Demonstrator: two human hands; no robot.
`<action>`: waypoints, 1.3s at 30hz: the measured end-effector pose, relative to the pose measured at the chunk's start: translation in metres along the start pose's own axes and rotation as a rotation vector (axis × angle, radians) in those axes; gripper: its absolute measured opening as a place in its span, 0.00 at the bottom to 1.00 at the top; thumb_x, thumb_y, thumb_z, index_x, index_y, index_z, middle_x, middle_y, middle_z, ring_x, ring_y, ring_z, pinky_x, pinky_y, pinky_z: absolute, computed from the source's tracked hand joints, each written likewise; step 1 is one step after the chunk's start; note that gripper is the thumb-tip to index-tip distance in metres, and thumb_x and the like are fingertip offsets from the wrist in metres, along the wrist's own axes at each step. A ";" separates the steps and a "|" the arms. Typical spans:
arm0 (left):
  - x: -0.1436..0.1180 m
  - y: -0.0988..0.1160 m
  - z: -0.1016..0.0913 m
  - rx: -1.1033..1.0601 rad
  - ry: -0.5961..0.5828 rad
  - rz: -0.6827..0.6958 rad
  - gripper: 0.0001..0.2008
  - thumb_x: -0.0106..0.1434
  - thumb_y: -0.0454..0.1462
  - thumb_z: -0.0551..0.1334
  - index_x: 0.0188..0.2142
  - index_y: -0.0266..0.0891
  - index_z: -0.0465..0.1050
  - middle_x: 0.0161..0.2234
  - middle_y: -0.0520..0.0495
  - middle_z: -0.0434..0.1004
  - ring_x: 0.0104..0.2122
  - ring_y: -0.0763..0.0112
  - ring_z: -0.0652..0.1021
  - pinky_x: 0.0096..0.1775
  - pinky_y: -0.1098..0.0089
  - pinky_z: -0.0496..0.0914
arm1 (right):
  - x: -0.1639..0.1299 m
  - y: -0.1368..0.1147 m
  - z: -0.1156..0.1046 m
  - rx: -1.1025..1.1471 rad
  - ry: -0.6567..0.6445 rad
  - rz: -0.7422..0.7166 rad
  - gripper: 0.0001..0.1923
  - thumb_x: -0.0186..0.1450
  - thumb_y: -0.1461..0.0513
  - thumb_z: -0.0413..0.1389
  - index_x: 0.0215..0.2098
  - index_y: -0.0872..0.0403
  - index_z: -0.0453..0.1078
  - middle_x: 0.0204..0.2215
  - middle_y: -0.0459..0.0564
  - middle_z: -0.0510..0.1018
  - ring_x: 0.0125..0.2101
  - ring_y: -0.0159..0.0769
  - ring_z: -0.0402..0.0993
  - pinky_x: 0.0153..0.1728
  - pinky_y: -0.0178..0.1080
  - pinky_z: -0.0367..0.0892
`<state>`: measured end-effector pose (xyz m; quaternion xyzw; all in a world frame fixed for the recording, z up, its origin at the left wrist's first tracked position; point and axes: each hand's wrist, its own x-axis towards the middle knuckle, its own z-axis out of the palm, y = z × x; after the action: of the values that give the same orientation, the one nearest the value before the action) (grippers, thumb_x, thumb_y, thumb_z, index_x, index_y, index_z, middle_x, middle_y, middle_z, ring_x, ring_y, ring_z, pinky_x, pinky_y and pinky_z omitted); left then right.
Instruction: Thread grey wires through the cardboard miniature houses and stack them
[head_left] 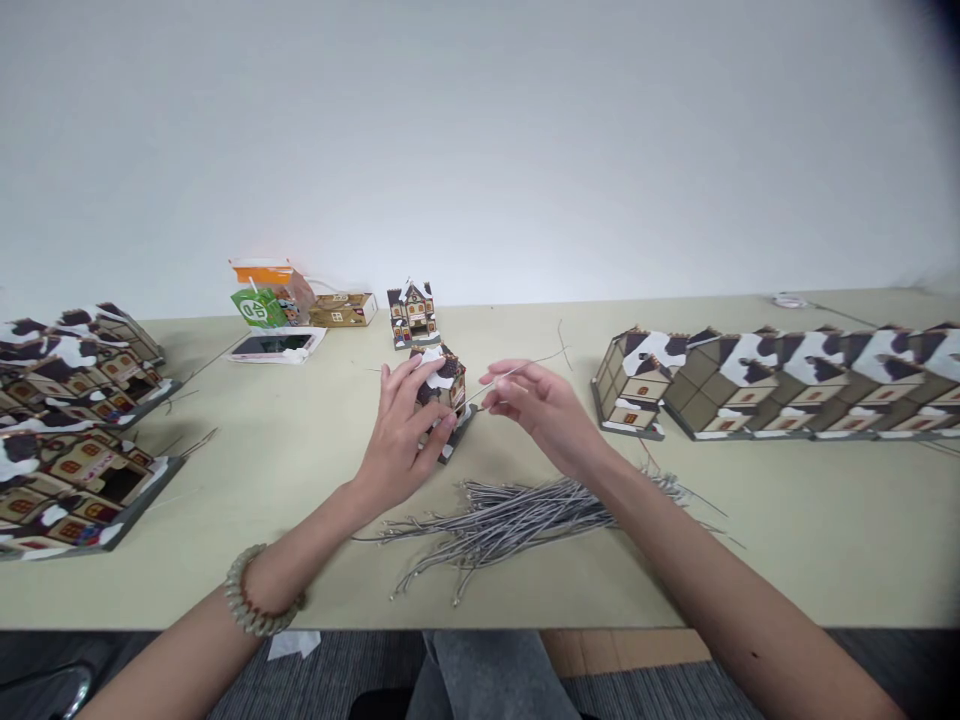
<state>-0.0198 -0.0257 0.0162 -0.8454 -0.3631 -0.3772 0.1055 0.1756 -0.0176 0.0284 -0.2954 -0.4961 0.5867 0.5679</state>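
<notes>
A small model house (pixel 456 384) with a snow-patched dark roof stands near the middle of the table. My left hand (pixel 405 420) is wrapped around its roof and front, fingers on both sides. My right hand (pixel 536 405) pinches a thin, pale wire (pixel 544 358) between thumb and fingers just right of the house. One end of the wire reaches toward the house wall near my left fingertips; the other sticks out to the upper right. Whether it enters the house is hidden. Below both hands lies a loose bundle of grey wires (pixel 517 520), partly under my right forearm.
Several similar houses (pixel 795 385) stand in a row at the right, more houses (pixel 82 470) at the left. One flat house piece (pixel 413 315) stands behind my hands. A phone (pixel 274 344), snack packaging (pixel 274 290) and a small printed box (pixel 345 310) lie near the wall.
</notes>
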 end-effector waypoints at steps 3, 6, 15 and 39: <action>-0.001 0.000 0.000 0.018 -0.021 0.038 0.07 0.65 0.34 0.54 0.33 0.41 0.70 0.60 0.43 0.59 0.62 0.55 0.55 0.61 0.41 0.46 | -0.003 0.009 0.005 -0.181 -0.085 -0.002 0.12 0.52 0.56 0.65 0.33 0.53 0.74 0.31 0.46 0.78 0.28 0.27 0.72 0.34 0.36 0.70; -0.002 0.000 0.000 0.031 -0.036 0.067 0.06 0.65 0.34 0.54 0.33 0.40 0.70 0.60 0.43 0.59 0.62 0.56 0.55 0.62 0.42 0.46 | -0.004 0.016 0.007 -0.297 -0.129 -0.014 0.12 0.52 0.56 0.65 0.30 0.54 0.75 0.28 0.46 0.78 0.26 0.29 0.71 0.32 0.36 0.69; -0.002 0.000 0.001 0.018 -0.075 0.114 0.05 0.64 0.34 0.54 0.34 0.42 0.68 0.59 0.45 0.60 0.62 0.57 0.56 0.62 0.42 0.45 | -0.004 0.019 0.006 -0.354 -0.121 -0.085 0.10 0.53 0.55 0.64 0.28 0.53 0.75 0.28 0.46 0.78 0.26 0.29 0.71 0.29 0.35 0.66; 0.004 0.002 0.008 -0.936 0.065 -0.829 0.32 0.55 0.45 0.65 0.57 0.41 0.60 0.54 0.39 0.70 0.49 0.58 0.74 0.48 0.57 0.71 | -0.004 0.010 0.007 -0.157 0.152 -0.171 0.11 0.53 0.55 0.64 0.28 0.54 0.74 0.21 0.44 0.77 0.22 0.29 0.71 0.27 0.36 0.69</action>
<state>-0.0120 -0.0215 0.0130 -0.5791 -0.4536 -0.5314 -0.4202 0.1666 -0.0214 0.0206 -0.3390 -0.5194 0.4715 0.6268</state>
